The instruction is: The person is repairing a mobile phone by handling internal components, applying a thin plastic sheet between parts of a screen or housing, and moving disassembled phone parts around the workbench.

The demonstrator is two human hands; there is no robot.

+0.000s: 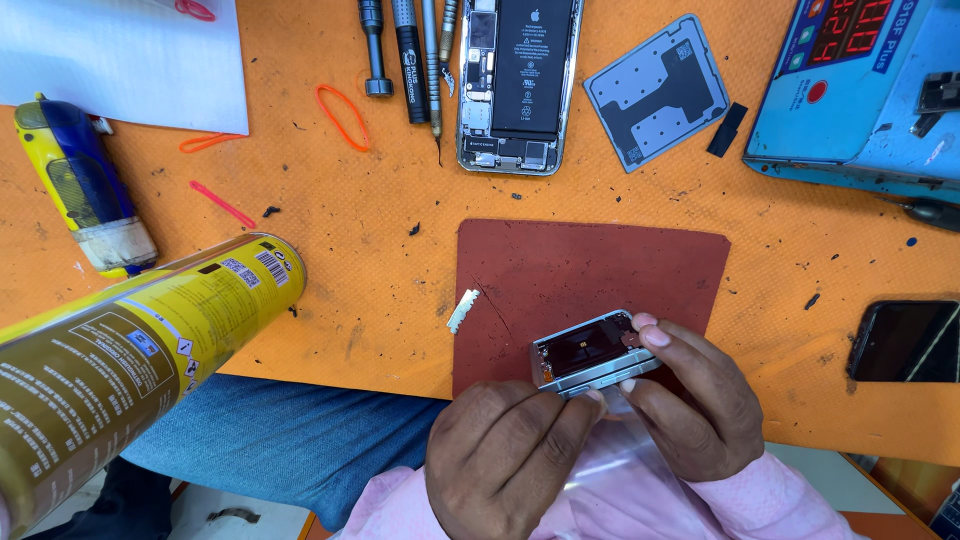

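Observation:
Both hands hold a small silver phone frame (590, 350) with a dark inner plate, tilted over the near edge of a dark red mat (590, 270). My left hand (505, 450) pinches its near edge with fingers closed. Around the frame's right end, my right hand (690, 400) grips with the thumb on top. A small white blade (463, 310) lies on the orange mat (380, 240) just left of the red mat. An opened phone (518, 80) showing its black battery lies at the far centre.
A large yellow spray can (130, 350) juts in at the left. A yellow and blue bottle (80, 190), white paper (120, 60), screwdrivers (410, 60), orange rubber bands (342, 115), a grey stencil plate (655, 90), a blue heating machine (860, 90) and a dark phone (905, 340) surround the mat.

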